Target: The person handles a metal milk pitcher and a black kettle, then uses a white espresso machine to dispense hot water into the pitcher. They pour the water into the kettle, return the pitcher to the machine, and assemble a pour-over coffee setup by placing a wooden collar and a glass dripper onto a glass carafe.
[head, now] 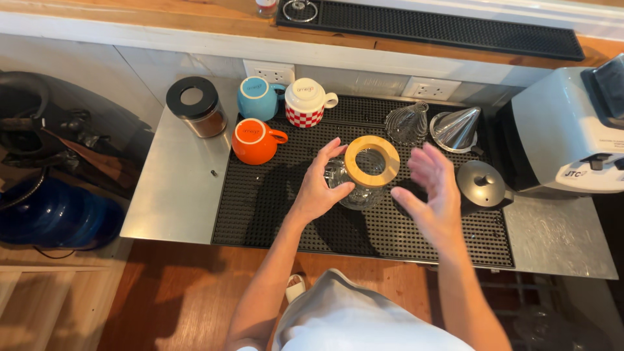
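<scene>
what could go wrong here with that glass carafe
The left hand alone grips the glass carafe; the right hand is open and apart from it, so the grip could slip. The wooden ring sits tilted on top and might slide off. The metal pot and glass dripper stand close by, easy to knock.

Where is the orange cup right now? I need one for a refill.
In the head view the orange cup stands upside down at the left end of the black mat, just below the blue cup and left of the left hand.
</scene>
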